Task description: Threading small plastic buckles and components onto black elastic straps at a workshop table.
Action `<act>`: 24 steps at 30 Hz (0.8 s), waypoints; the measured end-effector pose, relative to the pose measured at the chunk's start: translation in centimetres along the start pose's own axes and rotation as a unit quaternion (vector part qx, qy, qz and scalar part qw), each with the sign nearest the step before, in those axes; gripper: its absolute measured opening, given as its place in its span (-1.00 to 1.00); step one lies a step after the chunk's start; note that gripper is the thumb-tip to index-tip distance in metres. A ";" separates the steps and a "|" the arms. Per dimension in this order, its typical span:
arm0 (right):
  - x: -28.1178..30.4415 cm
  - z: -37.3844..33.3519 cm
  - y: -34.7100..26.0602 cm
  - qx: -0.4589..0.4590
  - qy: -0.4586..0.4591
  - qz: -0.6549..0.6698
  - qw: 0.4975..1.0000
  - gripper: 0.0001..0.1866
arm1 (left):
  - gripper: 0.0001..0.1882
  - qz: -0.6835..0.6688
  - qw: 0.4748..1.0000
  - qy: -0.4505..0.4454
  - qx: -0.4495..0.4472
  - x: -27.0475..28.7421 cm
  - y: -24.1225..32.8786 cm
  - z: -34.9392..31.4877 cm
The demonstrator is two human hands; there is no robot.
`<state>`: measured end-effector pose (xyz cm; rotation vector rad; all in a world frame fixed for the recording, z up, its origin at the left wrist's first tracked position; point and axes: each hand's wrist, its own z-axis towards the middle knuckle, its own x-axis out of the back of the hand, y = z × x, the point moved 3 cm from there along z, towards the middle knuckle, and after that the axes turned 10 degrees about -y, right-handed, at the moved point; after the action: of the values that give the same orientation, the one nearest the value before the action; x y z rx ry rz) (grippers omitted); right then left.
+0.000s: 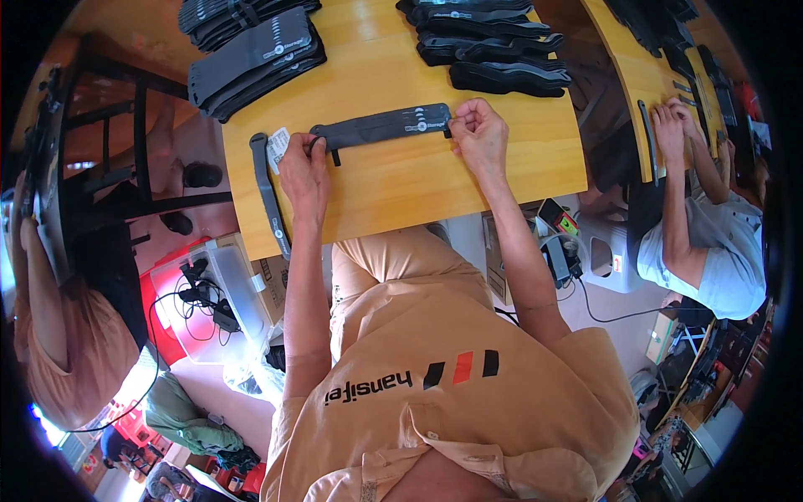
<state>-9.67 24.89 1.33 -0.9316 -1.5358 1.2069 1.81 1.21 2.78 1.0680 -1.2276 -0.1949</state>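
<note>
Where the wooden table meets its left edge, a narrow dark strap lies lengthwise, loose, running toward the near edge. Just right of its far end: a small white printed tag, flat on the wood, touching the left hand. Left hand: fingers closed in a pinch on the left end of the long dark grey strap, thumb side toward the tag. The long dark grey strap lies flat across the middle of the table, stretched between both hands, slightly tilted with its right end farther away. Right hand: fingers curled, pinching the strap's right end. Beyond the hands, far left: two stacks of dark grey straps, fanned. Far centre to right: a pile of black straps, well apart from the held one. At the far right, a second table with another person's hands on a dark strip there.
</note>
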 end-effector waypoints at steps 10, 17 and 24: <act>-0.1 0.2 0.4 0.005 0.012 -0.026 1.000 -0.87 | -0.83 0.041 0.999 -0.003 0.023 0.3 1.2 -0.1; -0.2 0.2 0.2 0.014 0.015 -0.055 0.998 -0.89 | -0.79 0.035 0.999 0.011 0.016 0.5 0.8 0.0; -0.5 -0.5 -1.0 0.090 0.031 -0.166 0.982 -0.91 | -0.79 0.035 0.999 -0.001 0.024 1.0 0.7 -0.3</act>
<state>-9.05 24.33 2.24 -0.5630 -1.4376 1.0452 2.15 1.10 4.01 1.0633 -1.2749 -0.1128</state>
